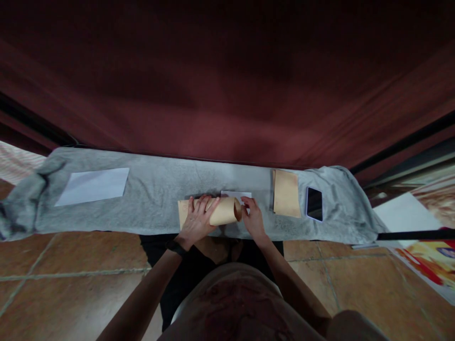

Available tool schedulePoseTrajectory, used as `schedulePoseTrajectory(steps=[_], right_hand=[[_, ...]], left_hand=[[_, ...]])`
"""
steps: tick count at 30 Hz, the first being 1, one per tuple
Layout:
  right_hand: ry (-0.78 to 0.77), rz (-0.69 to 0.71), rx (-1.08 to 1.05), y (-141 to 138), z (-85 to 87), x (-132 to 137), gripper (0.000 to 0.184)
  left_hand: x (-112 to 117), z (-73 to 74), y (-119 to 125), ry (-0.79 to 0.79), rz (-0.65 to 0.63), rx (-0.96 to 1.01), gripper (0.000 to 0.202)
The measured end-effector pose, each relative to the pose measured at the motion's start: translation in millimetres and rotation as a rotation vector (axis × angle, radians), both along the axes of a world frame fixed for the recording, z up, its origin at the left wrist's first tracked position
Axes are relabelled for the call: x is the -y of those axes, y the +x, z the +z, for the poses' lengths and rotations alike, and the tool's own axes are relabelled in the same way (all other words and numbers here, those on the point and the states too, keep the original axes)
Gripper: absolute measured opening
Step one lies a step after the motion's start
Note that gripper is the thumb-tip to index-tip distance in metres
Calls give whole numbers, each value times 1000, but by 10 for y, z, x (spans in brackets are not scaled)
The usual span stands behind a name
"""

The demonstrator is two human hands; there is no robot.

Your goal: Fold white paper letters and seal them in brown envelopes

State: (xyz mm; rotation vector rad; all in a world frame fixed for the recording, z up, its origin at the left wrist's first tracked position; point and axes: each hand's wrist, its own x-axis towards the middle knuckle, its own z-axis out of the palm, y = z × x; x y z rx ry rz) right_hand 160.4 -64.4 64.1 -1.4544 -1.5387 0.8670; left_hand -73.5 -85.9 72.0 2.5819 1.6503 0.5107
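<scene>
A piece of brown paper [224, 211] lies in front of me on the grey cloth, bent over so that its right end makes a rounded opening. Whether it is a single sheet or an envelope I cannot tell. My left hand [199, 219] rests flat across its middle with the fingers spread. At the rounded right end, my right hand [253, 219] has its fingers bent and the fingertips at the paper's edge. White paper [236, 194] shows behind and partly under the brown piece. To the right of my right hand is a stack of brown papers [287, 193].
The grey cloth [156, 189] covers a narrow surface. A white sheet [94, 186] lies at the left, and a phone [314, 204] at the right. A dark red fabric wall [227, 109] rises behind. A black bar [414, 235] and more sheets are at the far right.
</scene>
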Motion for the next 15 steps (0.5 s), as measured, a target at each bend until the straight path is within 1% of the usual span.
schedulePoseTrajectory(steps=[2,3,5,9,11,13,15], right_hand=[[52,56,-14,55,89,43,33],[33,114,-25,78,119,61,32],[-60,239,-41,108,144,84,29],[-230,420,-113,109,109,98,18],[-313,495,-175,86,90,105,24],[-373,545,-232,61,76,118,27],[-369,552,-292,55,56,133,26]], left_hand=[[5,-20,32,-6,18,8,100],[9,-31,53,-5,21,12,100],[24,-52,98,3,9,14,98],[76,-85,176,11,-113,-13,92],[101,-91,186,5,-167,-26,89],[113,-87,171,-8,-188,-35,87],[105,-73,141,-32,-198,-42,86]])
